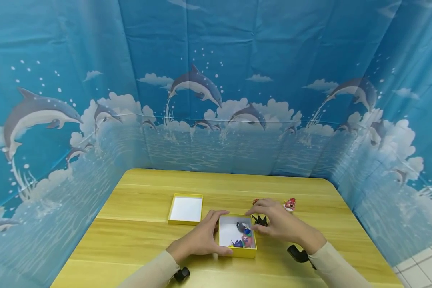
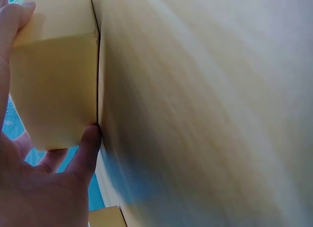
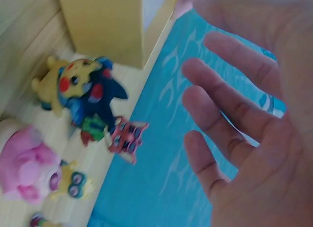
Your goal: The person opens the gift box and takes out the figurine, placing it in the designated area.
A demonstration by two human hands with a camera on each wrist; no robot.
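A yellow open-topped box (image 1: pixel 243 253) with a white inside holds several small toy figures, among them a pink one (image 1: pixel 247 241), a purple one (image 1: pixel 237 243) and a grey one (image 1: pixel 241 227). My left hand (image 1: pixel 199 239) grips the box from its left side, thumb at the near corner and fingers towards the far one. In the left wrist view fingertips touch the yellow wall (image 2: pixel 56 90). Over the box's right edge is my right hand (image 1: pixel 279 222), its fingers spread and apart with nothing between them. A dark spiky figure (image 1: pixel 261 220) shows beneath it.
A white-lined yellow lid (image 1: pixel 186 209) lies left of the box. A red-and-pink figure (image 1: pixel 290 204) stands behind my right hand. In the right wrist view, a yellow red-cheeked figure (image 3: pixel 73 80), a red fox-like figure (image 3: pixel 128 140) and a pink figure (image 3: pixel 24 163) sit beside the box.
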